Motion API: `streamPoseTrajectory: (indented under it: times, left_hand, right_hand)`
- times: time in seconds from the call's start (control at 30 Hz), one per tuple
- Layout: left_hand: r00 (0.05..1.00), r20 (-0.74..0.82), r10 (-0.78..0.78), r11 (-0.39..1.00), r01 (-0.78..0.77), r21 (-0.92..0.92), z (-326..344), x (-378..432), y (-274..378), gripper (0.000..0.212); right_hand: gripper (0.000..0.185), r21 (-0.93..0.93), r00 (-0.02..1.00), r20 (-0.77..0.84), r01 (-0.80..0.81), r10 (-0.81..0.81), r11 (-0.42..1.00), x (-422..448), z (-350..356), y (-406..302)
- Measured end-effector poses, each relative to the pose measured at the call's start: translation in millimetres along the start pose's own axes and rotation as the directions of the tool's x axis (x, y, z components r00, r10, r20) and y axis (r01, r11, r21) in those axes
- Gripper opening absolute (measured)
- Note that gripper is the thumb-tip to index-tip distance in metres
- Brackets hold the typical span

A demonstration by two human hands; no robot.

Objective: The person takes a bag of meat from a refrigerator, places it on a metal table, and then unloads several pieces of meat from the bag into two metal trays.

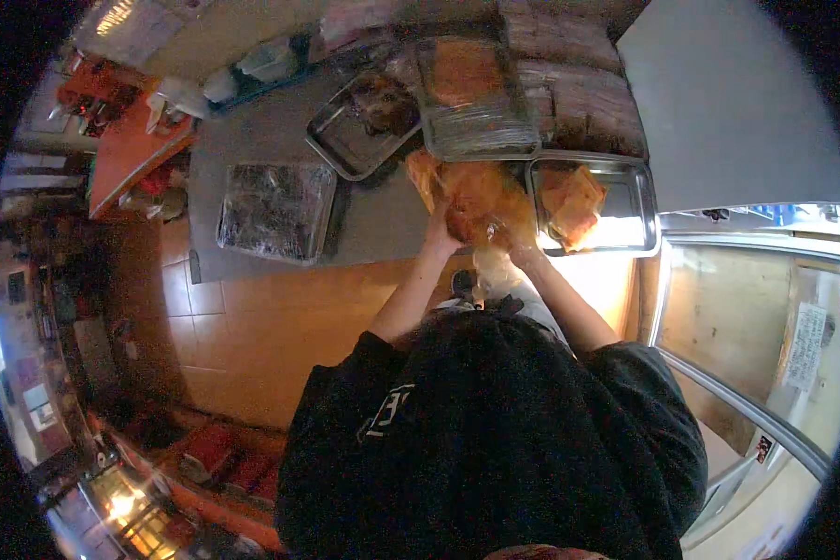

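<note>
Both of my hands hold a clear plastic bag of orange-red food at the table's front edge. My left hand grips its left side, and my right hand its lower right side; the fingers are partly hidden by the bag. Close to my right hand, a steel tray holds more orange-red food in plastic. Beyond the bag lies a film-covered tray with orange food at its far end. Left of that, a tilted steel tray carries a dark food item.
A tray wrapped in plastic film lies on the grey table at the left. Stacked wrapped packs stand at the back right. A white panel rises beyond the table's right side. An orange surface is at the far left.
</note>
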State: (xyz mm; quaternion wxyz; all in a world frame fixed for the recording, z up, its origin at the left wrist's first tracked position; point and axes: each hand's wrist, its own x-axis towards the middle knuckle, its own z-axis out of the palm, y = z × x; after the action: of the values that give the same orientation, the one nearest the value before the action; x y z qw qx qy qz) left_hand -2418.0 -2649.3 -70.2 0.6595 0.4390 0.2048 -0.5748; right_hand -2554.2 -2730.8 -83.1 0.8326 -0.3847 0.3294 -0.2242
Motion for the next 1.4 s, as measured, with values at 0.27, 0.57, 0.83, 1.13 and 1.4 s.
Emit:
streamPoseTrajectory:
  times: [0.27, 0.57, 0.83, 1.13, 1.4]
  left_hand:
    - [0.978, 0.206, 0.016, 1.0, -0.015, -0.008, -17, 20, -10, 0.028]
    - [0.906, 0.419, 0.062, 0.972, 0.04, -0.231, 6, -23, 34, 0.029]
    - [0.901, 0.136, 0.412, 0.908, -0.419, 0.024, -41, 61, 26, 0.043]
    - [0.891, 0.263, 0.37, 0.929, -0.363, -0.077, -32, 12, 44, 0.036]
    - [0.869, 0.179, 0.462, 0.886, -0.444, -0.132, -31, 39, 45, 0.044]
  right_hand:
    - [0.039, -0.51, 0.781, 0.374, 0.623, -0.5, 0.593, 77, -34, 33]
    - [0.023, -0.349, 0.977, 0.209, 0.112, -0.039, 0.93, 70, -13, 34]
    - [0.038, -0.612, 0.875, 0.372, 0.481, -0.309, 0.628, 126, -18, 67]
    - [0.026, 0.238, 0.887, 0.427, 0.075, -0.174, 0.968, 77, 32, 37]
    - [0.029, 0.168, 0.997, 0.078, -0.023, 0.01, 0.986, 50, 17, 36]
